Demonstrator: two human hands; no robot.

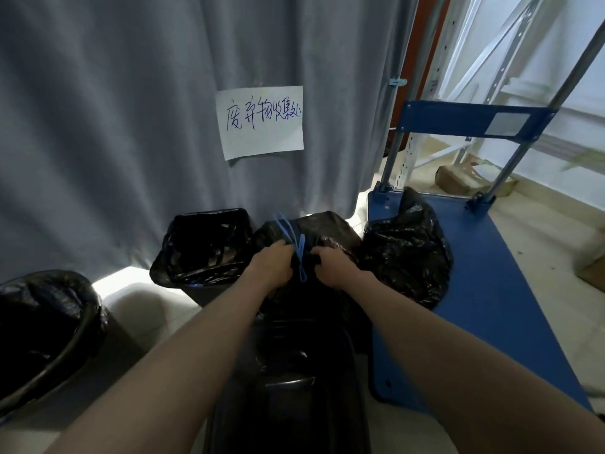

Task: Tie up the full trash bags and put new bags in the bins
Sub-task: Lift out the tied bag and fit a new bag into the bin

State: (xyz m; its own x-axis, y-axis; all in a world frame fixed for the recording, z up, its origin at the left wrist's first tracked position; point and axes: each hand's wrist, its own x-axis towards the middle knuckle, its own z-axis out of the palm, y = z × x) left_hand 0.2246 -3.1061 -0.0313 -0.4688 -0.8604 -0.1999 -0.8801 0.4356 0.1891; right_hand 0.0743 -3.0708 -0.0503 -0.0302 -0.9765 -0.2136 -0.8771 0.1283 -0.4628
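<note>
Black, soft, crinkly plastic trash bag (307, 234), sitting in the middle bin on the floor, is being gripped at its gathered neck by left hand (273, 262) and right hand (334, 265), both clamped beside blue drawstrings (296, 244).

Round black-lined bin (39, 326): cut by left edge | both hands' fingertips: buried in gathered black plastic bag neck (302, 257) | brown cardboard box (592, 267): cropped at right edge, blurred

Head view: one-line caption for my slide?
Both hands, left and right, gather a black trash bag's neck around blue drawstrings beside a blue cart.
</note>
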